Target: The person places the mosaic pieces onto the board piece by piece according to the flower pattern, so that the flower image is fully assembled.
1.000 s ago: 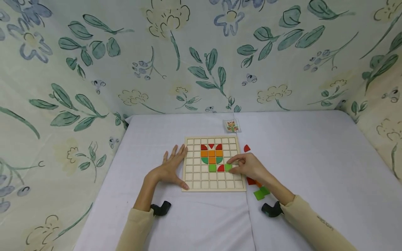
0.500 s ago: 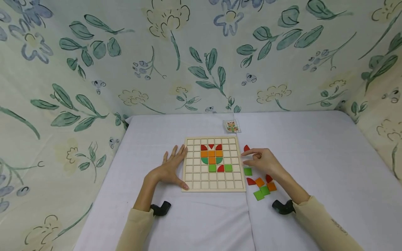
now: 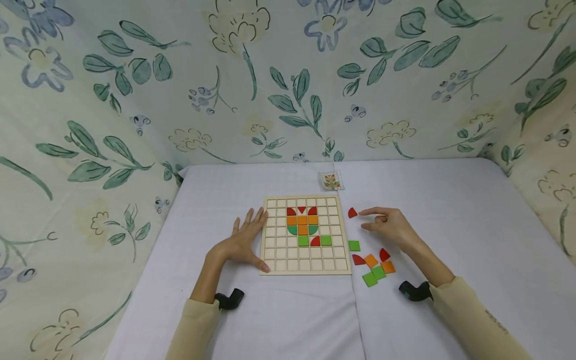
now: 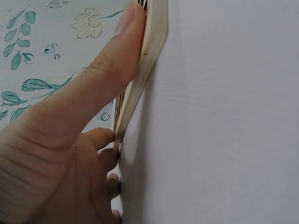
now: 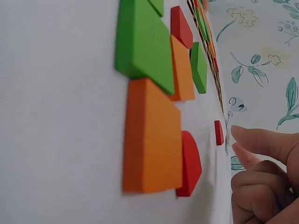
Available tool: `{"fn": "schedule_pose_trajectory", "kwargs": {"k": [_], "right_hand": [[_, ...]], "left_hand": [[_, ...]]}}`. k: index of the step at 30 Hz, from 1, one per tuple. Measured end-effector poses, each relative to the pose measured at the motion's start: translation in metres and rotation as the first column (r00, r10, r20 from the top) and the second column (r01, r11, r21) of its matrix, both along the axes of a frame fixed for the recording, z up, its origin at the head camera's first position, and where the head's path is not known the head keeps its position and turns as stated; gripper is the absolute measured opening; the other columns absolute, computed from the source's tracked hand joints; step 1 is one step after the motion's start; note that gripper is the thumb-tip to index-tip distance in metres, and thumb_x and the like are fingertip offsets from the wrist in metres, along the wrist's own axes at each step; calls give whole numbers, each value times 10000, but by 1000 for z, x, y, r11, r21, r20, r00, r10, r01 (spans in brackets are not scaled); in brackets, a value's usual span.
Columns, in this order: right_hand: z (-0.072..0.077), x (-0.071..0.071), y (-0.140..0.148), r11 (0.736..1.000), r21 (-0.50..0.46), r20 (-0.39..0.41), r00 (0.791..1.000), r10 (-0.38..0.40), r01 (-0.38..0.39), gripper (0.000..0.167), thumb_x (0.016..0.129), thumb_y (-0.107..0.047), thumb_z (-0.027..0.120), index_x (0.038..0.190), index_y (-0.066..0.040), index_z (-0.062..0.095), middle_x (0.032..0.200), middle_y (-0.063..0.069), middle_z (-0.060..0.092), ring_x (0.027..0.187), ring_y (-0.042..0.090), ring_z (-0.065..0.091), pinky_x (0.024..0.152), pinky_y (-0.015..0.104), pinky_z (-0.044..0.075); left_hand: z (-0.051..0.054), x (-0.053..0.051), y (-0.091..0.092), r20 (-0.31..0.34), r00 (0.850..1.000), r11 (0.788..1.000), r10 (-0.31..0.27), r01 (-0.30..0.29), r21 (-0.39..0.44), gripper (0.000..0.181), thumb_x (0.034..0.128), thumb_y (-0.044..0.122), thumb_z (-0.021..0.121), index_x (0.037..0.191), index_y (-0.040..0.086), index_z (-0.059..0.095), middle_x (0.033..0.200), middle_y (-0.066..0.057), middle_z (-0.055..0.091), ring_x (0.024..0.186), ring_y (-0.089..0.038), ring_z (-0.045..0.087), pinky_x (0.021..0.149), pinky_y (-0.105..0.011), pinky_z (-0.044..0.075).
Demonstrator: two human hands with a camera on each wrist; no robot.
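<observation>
A wooden grid board [image 3: 280, 253] lies on the table, with red, orange and green tiles set in its middle cells as a flower shape. My left hand [image 3: 243, 245] rests spread along the board's left edge, the thumb at its near corner; the left wrist view shows the thumb [image 4: 103, 70] on the rim. Right of the board, my right hand [image 3: 390, 226] holds nothing. Its index finger and thumb reach out with a gap between them, and the other fingers are curled. The index fingertip is beside a red quarter-circle tile [image 3: 352, 213]; whether they touch I cannot tell.
Loose tiles lie right of the board: a green square [image 3: 354, 245], an orange square [image 3: 388, 267], a red quarter-circle [image 3: 384, 254] and several others. Behind the board is a small pattern card [image 3: 331, 181]. Floral cloth [image 3: 288, 75] hangs behind the table.
My right hand has let go of the green square on the board and moved right, off the board, to beside the red quarter-circle. My left hand has stayed in place.
</observation>
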State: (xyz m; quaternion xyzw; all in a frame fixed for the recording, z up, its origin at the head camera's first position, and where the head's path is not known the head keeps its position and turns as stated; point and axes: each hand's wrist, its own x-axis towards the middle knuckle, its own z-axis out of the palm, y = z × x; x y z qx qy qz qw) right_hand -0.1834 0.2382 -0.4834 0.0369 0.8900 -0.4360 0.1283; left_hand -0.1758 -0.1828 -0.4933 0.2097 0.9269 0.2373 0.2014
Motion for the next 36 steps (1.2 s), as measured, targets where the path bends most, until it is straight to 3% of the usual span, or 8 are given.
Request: {"fn": "schedule_pose_trajectory", "kwargs": {"k": [14, 21, 27, 36], "right_hand": [[-9, -28, 2, 999, -39, 32, 999, 39, -37, 463, 949, -224, 749, 1393, -132, 657, 603, -39, 447, 584, 118, 427, 577, 228, 366], [-6, -38, -4, 994, -81, 44, 996, 83, -80, 428, 954, -167, 716, 1377, -120, 671, 588, -42, 372, 541, 112, 327, 530, 239, 288], [-6, -41, -7, 993, -69, 28, 995, 94, -92, 416, 934, -141, 739, 1338, -59, 684, 582, -44, 362, 539, 106, 318, 512, 247, 255], [-5, -38, -6, 1000, -8, 35, 999, 20, -20, 408, 882, -213, 809, 1220, -10, 705, 593, -38, 373, 542, 116, 337, 520, 235, 280]], "left_hand": [[-1, 0, 0, 7, 1000, 1000, 3, -3, 15, 1521, 575, 504, 995, 1674, 104, 22, 1756, -91, -83, 1614, -372, -163, 1276, -663, -113], [0, 0, 0, 11, 1000, 1000, 8, -8, 14, 1522, 574, 498, 998, 1673, 102, 22, 1756, -89, -85, 1613, -375, -163, 1274, -664, -117], [-2, -1, -1, 3, 1000, 1000, 5, -5, 11, 1523, 577, 507, 994, 1674, 106, 16, 1756, -86, -87, 1614, -369, -167, 1275, -662, -116], [1, 0, 0, 12, 1000, 1000, 8, -9, 8, 1521, 578, 502, 995, 1673, 98, 19, 1755, -90, -86, 1614, -371, -165, 1276, -661, -113]]}}
